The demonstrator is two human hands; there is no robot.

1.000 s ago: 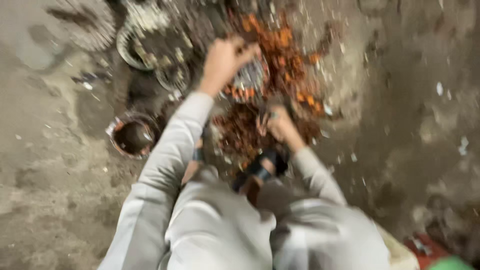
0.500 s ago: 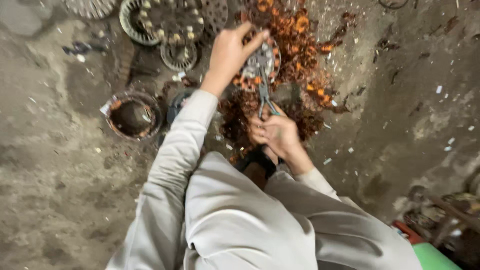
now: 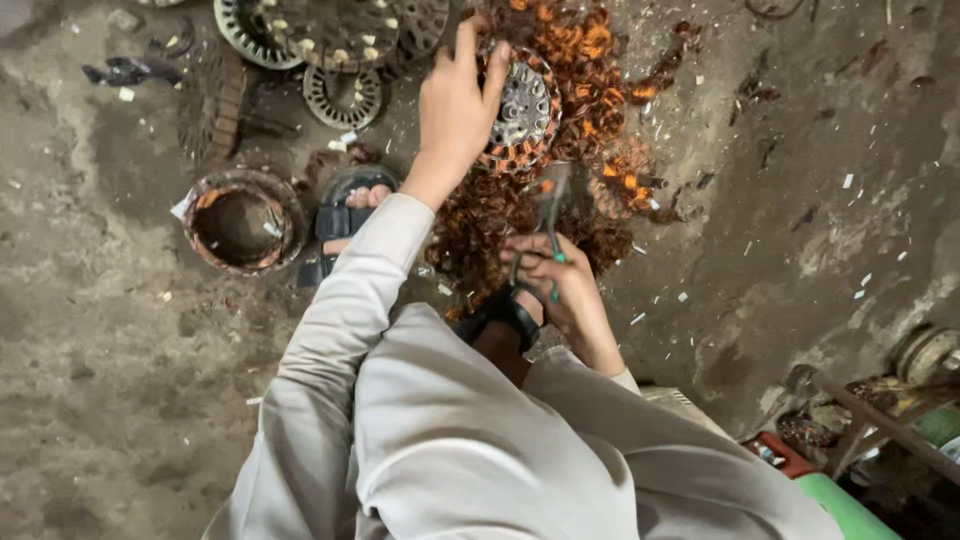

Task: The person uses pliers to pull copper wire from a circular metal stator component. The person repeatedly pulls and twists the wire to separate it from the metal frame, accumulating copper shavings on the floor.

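My left hand (image 3: pixel 455 105) grips the rim of a round metal motor stator (image 3: pixel 520 105) with copper windings, holding it on the floor ahead of me. My right hand (image 3: pixel 555 275) is shut on a pair of pliers (image 3: pixel 548 215) with green-tipped handles; the jaws point up toward the stator's lower edge. Under and around both lies a heap of orange-brown copper wire (image 3: pixel 590 70). My grey sleeves and knees fill the lower frame.
A round tin with dark contents (image 3: pixel 240 220) stands at the left beside my sandalled foot (image 3: pixel 345 215). Several bare stator discs (image 3: pixel 345 95) lie at the top left. Scrap parts and a green object (image 3: pixel 850 505) sit at the lower right. The concrete floor is littered with chips.
The view steadied after a blur. My right hand with the pliers drew back a little from the stator, and my left hand shifted its hold on the rim.
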